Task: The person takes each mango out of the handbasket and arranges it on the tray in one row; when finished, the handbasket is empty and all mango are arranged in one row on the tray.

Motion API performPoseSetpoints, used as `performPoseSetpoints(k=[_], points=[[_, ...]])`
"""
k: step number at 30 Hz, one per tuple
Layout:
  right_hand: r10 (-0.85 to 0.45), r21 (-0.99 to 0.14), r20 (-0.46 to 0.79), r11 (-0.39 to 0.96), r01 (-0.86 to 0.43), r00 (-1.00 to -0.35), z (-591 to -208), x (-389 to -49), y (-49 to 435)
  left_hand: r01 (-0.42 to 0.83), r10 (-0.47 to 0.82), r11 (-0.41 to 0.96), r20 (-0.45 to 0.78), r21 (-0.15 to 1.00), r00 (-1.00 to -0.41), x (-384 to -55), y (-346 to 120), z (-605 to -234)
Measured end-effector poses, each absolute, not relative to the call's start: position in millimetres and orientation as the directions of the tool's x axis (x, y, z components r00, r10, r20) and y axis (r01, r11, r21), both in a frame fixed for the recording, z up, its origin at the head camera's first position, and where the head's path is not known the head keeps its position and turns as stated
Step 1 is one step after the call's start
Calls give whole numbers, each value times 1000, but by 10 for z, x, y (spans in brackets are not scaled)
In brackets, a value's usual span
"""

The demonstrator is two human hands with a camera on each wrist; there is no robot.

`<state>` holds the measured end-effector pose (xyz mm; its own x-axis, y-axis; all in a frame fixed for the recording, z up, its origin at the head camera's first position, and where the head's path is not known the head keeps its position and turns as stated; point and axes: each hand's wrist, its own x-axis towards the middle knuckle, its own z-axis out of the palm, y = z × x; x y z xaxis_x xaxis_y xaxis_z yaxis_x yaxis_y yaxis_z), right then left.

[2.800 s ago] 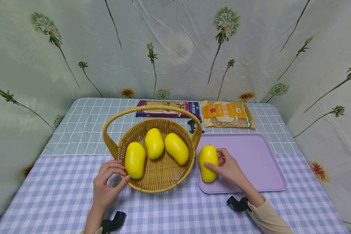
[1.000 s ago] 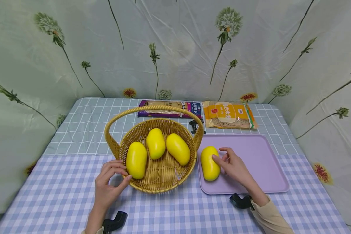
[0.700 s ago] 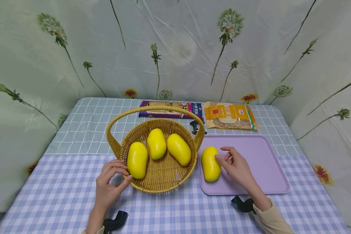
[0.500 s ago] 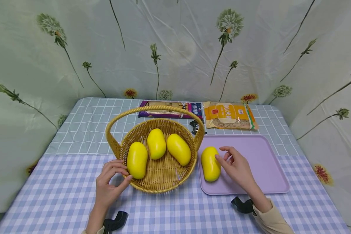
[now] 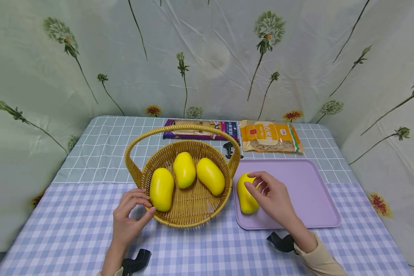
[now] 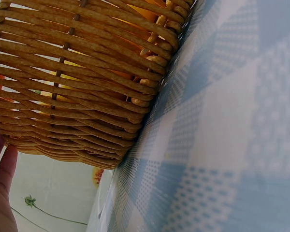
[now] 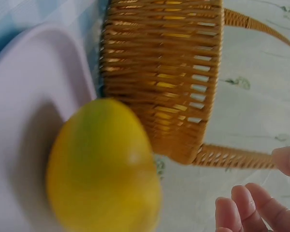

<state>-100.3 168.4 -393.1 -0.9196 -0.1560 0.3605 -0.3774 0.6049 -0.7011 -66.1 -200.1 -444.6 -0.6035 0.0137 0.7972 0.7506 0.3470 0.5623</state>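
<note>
A wicker basket [image 5: 189,220] with a tall handle holds a left mango [image 5: 161,189], a middle mango [image 5: 184,170] and a right mango [image 5: 211,176]. My left hand [image 5: 129,214] grips the basket's rim at the front left, thumb and fingertips on the edge. On the left side of a lilac tray [image 5: 300,188] lies another yellow mango [image 5: 246,195]. My right hand [image 5: 270,195] hovers over its right side, fingers loosely bent and holding nothing. In the right wrist view, those fingers are apart from the mango [image 7: 104,169]. The hand hides part of it in the head view.
Behind the basket lie a purple noodle packet [image 5: 200,129] and an orange food bag [image 5: 270,136]. A small black item [image 5: 230,149] sits by the basket handle. Checked cloth [image 5: 207,253] covers the table, and a flower-patterned curtain [image 5: 214,61] stands behind.
The right hand has let go of the mango on the tray, drawn back to the right, then come back left over it. The left hand stays on the basket rim.
</note>
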Motion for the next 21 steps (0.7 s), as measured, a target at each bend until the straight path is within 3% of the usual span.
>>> performPoseSetpoints(k=[15,21], points=[[-306,-672,495,458,-582,-813,-3743,-1023,1348,748,16,348,795,564,-607,-654,-1996,-4427],[-385,-664,491,415,-622,-781,-3668,-1059,1187,747,18,351,793,565,-608,-665,-2015,-4474]])
